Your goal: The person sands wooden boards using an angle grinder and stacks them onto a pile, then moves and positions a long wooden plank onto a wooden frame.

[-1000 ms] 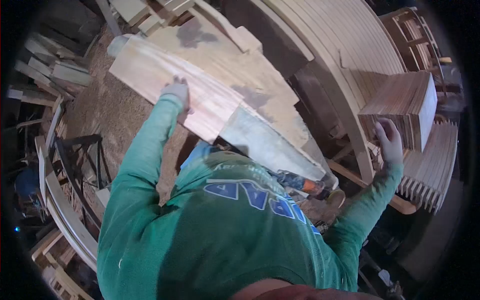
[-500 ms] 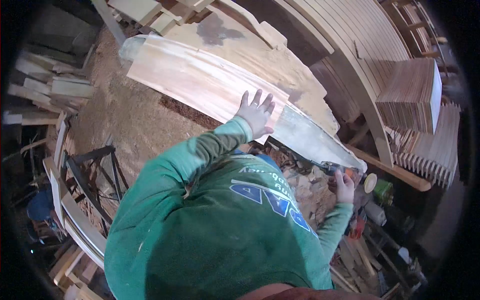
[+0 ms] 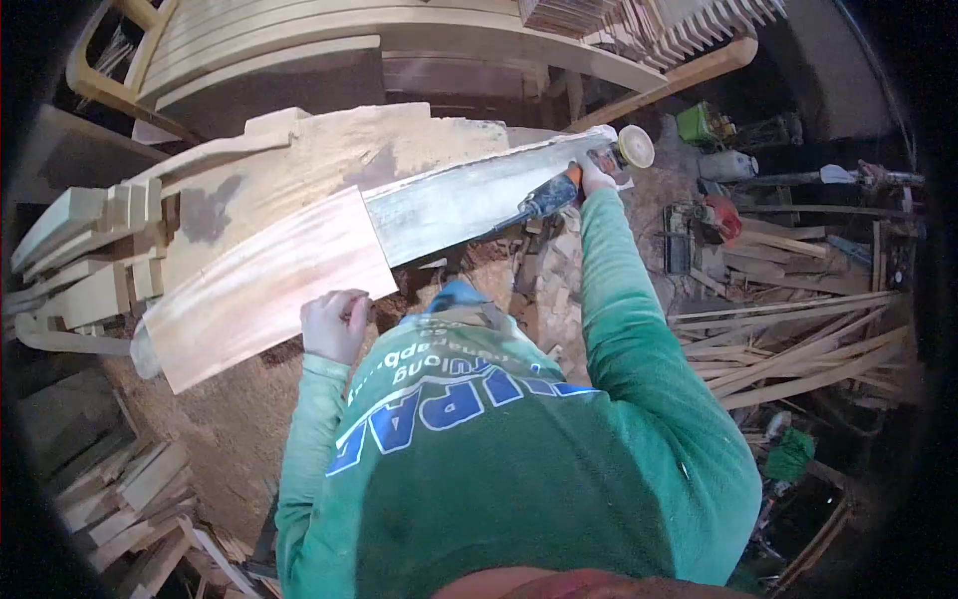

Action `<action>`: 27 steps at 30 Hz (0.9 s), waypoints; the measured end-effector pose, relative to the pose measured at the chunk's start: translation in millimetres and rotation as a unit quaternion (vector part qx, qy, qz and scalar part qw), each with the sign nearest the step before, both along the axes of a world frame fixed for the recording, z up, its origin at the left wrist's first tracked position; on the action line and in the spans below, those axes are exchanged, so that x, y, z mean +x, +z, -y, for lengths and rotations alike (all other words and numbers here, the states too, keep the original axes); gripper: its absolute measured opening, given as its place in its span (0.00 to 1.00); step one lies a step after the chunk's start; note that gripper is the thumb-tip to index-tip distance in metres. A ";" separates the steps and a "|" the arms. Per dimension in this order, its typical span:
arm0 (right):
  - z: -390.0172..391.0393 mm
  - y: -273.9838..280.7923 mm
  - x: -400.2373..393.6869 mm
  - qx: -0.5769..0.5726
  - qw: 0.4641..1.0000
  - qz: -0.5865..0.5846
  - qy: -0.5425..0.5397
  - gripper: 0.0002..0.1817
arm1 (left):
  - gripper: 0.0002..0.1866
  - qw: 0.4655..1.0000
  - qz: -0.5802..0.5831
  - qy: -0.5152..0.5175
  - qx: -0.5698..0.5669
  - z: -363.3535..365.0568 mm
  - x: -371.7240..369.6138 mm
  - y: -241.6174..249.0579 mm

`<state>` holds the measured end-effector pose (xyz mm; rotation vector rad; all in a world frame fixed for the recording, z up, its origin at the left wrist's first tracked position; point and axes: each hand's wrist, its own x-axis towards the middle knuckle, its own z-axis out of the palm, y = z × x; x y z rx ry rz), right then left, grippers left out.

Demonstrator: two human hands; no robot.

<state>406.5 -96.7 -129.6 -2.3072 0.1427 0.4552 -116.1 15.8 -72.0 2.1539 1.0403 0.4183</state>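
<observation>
My left hand (image 3: 336, 324) is at the lower edge of a thin pinkish wooden sheet (image 3: 274, 290), its fingers curled together; what lies between them, if anything, is hidden. The sheet rests over the left part of a long grey-white board (image 3: 454, 200). At the board's right end my right hand (image 3: 596, 178) is closed around a dark blue and orange power tool (image 3: 549, 196). A round pale disc (image 3: 635, 147) sits at the tool's head, beyond the hand.
Curved wooden pieces (image 3: 100, 225) are stacked at the left. A large slatted wooden frame (image 3: 329, 30) stands behind the bench. Long thin strips (image 3: 798, 344) lie at the right, near a red machine (image 3: 720, 218). Scrap blocks (image 3: 130, 489) lie at lower left.
The view has turned. My left hand has moved from lying spread on the sheet to its lower edge, fingers now curled. My right hand now has the power tool in its grip.
</observation>
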 end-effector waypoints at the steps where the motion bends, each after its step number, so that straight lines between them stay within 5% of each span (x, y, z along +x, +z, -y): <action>1: -5.9 2.7 -1.6 -0.036 0.999 0.003 0.012 0.46 | 0.05 1.000 0.015 0.003 -0.007 -1.4 3.8 -0.3; 4: -10.7 -0.1 -14.8 -0.036 0.999 0.006 -0.032 0.48 | 0.08 0.995 0.056 0.032 -0.071 -0.4 22.4 21.0; 6: -10.8 19.8 -47.6 0.062 0.998 -0.023 -0.001 0.46 | 0.14 0.987 0.085 0.034 -0.130 -4.3 41.4 27.8; 10: -42.7 11.0 -133.0 0.116 0.992 -0.043 0.005 0.31 | 0.44 0.967 -0.016 -0.112 -0.230 -13.2 90.2 37.6; 12: -58.0 -0.7 -154.1 0.185 0.974 -0.073 0.111 0.28 | 0.52 0.966 0.000 -0.167 -0.197 1.6 108.1 43.0; 14: -70.8 19.1 -187.1 0.249 0.943 -0.114 0.187 0.26 | 0.49 0.964 -0.073 -0.161 -0.199 14.3 115.2 59.3; 16: -83.6 105.5 -237.5 0.311 0.907 -0.163 0.231 0.24 | 0.43 0.973 -0.050 -0.103 -0.199 22.5 105.5 56.2; 18: -82.7 133.8 -247.2 0.413 0.828 -0.274 0.263 0.26 | 0.36 0.985 0.022 -0.069 -0.157 25.4 90.6 45.2; 19: -80.1 142.6 -249.3 0.459 0.780 -0.326 0.274 0.27 | 0.35 0.950 0.124 -0.127 -0.258 24.5 83.6 42.7; 21: -72.2 153.5 -258.0 0.583 0.599 -0.485 0.257 0.28 | 0.31 0.805 0.323 -0.231 -0.440 23.3 72.9 38.3; 22: -70.9 147.1 -259.3 0.600 0.544 -0.520 0.271 0.29 | 0.27 0.786 0.315 -0.248 -0.470 26.3 70.5 38.7; 25: -72.8 130.6 -262.4 0.532 0.619 -0.518 0.256 0.27 | 0.21 0.741 0.284 -0.261 -0.550 33.7 60.3 39.2; 27: -74.0 129.6 -268.2 0.454 0.735 -0.426 0.268 0.21 | 0.18 0.789 0.245 -0.199 -0.527 36.6 53.5 32.7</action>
